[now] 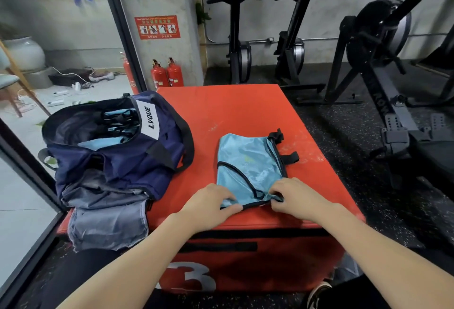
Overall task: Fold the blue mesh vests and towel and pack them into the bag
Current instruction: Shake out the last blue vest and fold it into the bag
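Observation:
A light blue mesh vest (pixel 248 163) with black trim lies folded lengthwise on the red box (pixel 221 112). My left hand (pixel 211 201) pinches its near left corner and my right hand (pixel 292 196) pinches its near right corner. To the left stands the open navy duffel bag (pixel 118 146), with other blue vests (pixel 115 124) showing inside it. A grey towel (pixel 108 220) lies crumpled at the bag's near end and hangs over the box's left edge.
Black rowing machines (pixel 375 58) stand behind and to the right on the dark rubber floor. Red fire extinguishers (pixel 167 74) sit by a concrete pillar behind the box. A glass door frame (pixel 24 168) runs along the left.

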Available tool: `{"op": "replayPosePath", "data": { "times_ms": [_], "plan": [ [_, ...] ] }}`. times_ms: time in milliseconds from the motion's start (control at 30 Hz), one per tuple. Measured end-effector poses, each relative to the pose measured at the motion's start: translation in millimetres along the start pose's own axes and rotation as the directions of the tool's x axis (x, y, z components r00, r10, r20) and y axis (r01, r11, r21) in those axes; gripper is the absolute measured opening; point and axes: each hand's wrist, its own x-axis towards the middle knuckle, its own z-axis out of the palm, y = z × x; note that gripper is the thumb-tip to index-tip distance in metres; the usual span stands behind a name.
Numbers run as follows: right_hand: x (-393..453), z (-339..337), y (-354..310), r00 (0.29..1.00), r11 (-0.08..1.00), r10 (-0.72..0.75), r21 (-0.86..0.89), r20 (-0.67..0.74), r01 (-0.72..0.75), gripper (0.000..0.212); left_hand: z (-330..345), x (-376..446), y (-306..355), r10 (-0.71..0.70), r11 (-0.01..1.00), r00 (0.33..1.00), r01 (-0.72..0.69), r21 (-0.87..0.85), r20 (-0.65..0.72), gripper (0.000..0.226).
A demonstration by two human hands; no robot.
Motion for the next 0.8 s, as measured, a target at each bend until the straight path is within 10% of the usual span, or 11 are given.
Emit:
{"op": "replayPosePath", "data": {
  "times_ms": [133, 267, 800],
  "plan": [
    [3, -3, 8, 0.996, 0.973, 0.090, 0.213, 0.000, -0.088, 0.036, -5, 5, 11, -0.032, 0.987, 0.999, 0.027, 0.161, 0.033, 0.064],
    [7, -6, 12, 0.994, 0.957, 0.109, 0.266, 0.026, -0.112, 0.028, -1, 10, 14, -0.013, 0.973, 1.000, 0.019, 0.229, -0.029, 0.035],
    [-6, -49, 12, 0.986, 0.782, 0.144, 0.600, 0.084, -0.166, 0.025, -31, 11, 21, -0.224, 0.798, 0.973, 0.212, -0.564, 0.049, 0.011]
  ]
}}
